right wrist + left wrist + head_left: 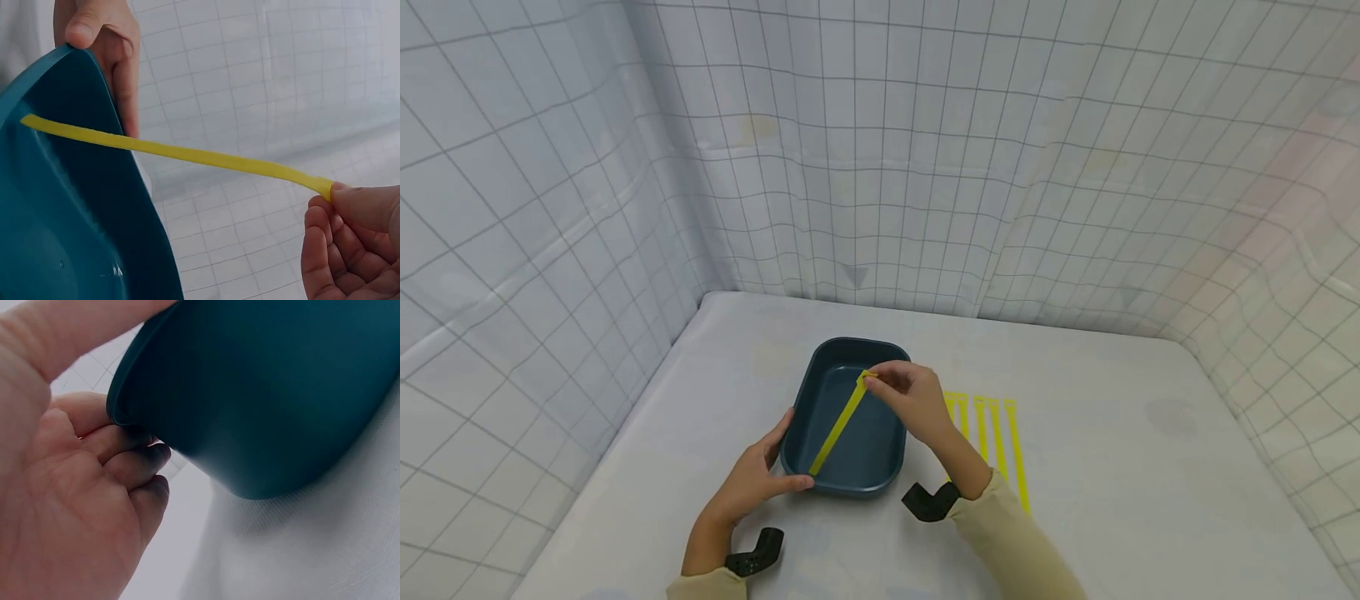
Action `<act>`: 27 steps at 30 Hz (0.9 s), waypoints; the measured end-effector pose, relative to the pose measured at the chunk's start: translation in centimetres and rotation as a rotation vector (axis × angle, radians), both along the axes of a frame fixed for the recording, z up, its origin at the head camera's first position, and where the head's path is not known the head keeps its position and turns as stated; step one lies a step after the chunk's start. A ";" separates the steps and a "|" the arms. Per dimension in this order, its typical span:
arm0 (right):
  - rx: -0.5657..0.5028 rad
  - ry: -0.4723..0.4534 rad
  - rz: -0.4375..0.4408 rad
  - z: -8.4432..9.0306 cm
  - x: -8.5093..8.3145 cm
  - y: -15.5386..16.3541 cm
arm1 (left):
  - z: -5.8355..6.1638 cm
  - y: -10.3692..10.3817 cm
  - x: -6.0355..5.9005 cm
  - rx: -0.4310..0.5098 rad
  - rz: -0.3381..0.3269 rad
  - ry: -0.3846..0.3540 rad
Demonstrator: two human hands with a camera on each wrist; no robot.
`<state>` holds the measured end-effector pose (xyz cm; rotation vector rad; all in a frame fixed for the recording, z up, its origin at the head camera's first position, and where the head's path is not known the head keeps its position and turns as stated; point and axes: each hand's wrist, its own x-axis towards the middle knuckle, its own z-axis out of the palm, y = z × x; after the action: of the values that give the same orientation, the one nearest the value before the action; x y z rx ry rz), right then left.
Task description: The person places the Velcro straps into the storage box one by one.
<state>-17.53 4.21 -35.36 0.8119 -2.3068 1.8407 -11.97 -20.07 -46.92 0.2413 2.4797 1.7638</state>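
A dark teal rectangular basin (868, 442) stands on the white table in the head view. My left hand (754, 477) grips its near left corner, thumb over the rim and fingers against the outer wall; the left wrist view shows that wall (262, 400) close up. Between thumb and fingertips, my right hand (916, 402) pinches one end of a yellow cable strap (841, 425) above the basin. In the right wrist view the strap (187, 153) stretches slantwise, its free end over the basin's inside near the left thumb. No other straps are visible in the basin.
Several more yellow straps (1015, 446) lie side by side on the table (1105, 442) to the basin's right, partly behind the right forearm. White grid-patterned curtains (880, 167) hang at the back and both sides. A black wrist device (756, 552) sits on each wrist.
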 end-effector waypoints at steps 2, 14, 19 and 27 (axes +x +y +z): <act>-0.003 0.005 0.000 -0.1 -0.4 -0.5 | 0.1 -0.1 0.0 0.009 -0.002 0.001; 0.025 -0.052 -0.045 -1.3 -3.0 -2.1 | 0.1 -0.1 0.0 0.008 -0.004 0.004; 0.006 -0.059 -0.038 -2.7 -4.4 -2.3 | 0.0 0.0 0.0 0.010 -0.001 -0.003; -0.005 -0.162 -0.059 -5.7 -7.1 -3.6 | 0.0 0.1 0.0 0.013 0.003 -0.014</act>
<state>-24.67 0.62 -41.05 0.6083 -2.3905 1.9531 -11.99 -20.01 -46.96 0.2253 2.4609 1.7774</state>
